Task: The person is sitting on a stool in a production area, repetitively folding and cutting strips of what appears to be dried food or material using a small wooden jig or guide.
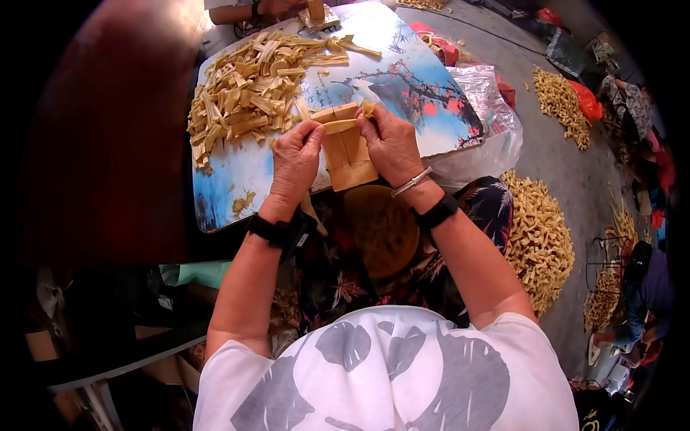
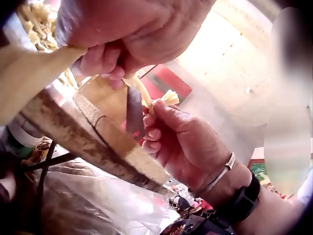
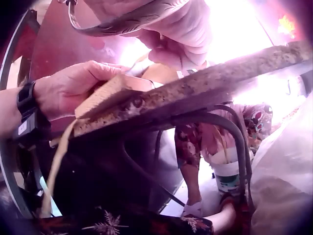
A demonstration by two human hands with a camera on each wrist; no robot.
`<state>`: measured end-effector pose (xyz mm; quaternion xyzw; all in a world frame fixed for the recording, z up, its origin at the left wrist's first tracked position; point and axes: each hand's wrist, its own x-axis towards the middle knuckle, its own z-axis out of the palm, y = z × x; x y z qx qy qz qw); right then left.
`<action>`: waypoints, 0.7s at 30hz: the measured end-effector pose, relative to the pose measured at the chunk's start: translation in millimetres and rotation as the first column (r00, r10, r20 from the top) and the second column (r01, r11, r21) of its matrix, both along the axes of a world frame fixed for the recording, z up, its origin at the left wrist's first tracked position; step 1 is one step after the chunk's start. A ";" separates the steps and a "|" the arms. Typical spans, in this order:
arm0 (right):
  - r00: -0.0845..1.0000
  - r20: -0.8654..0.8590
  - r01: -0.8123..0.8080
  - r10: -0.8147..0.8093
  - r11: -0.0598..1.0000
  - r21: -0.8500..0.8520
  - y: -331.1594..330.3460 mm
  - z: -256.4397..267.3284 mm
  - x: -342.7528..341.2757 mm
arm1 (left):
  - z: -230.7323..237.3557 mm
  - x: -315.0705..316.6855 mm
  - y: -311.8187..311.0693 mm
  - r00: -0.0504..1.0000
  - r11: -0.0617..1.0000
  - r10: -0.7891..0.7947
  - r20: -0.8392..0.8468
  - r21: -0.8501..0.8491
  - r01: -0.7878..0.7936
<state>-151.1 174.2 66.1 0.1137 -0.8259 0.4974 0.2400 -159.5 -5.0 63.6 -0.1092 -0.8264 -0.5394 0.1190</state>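
Note:
Between my two hands a pale yellow, flat strip (image 1: 341, 126) is stretched across a wooden block. My left hand (image 1: 296, 159) pinches one part of it, and a long tail (image 3: 57, 166) hangs below the table edge. My right hand (image 1: 394, 144) pinches the other side, with a bunched, frayed end (image 2: 169, 97) sticking out past the thumb. Under the strip, the wooden block (image 1: 352, 174) lies at the table's near edge, marked by a dark line down its middle. A dark, flat upright piece (image 2: 134, 111) stands by the block in the left wrist view.
A pile of similar yellow strips (image 1: 248, 93) covers the left of the painted table (image 1: 402, 54). Below sits a round brown basin (image 1: 381, 233). Heaps of short yellow pieces (image 1: 539, 244) lie on the floor at right, near a clear plastic bag (image 1: 485, 144). Another person's arm (image 1: 233, 14) reaches in opposite.

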 end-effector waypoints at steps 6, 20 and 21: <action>0.999 0.020 0.040 -0.048 0.956 0.291 -3.0 -15.5 0.1 | -11.4 -0.6 5.3 0.998 0.993 0.066 0.007 -0.099 -0.065; 0.914 0.347 -0.221 0.212 0.975 -0.012 14.6 0.3 109.7 | -6.8 120.9 11.7 0.898 0.836 -0.266 0.351 0.547 0.034; 0.948 0.233 -0.218 0.218 0.976 -0.028 5.9 -7.4 115.7 | -0.6 132.4 24.3 0.913 0.854 -0.243 0.327 0.518 0.042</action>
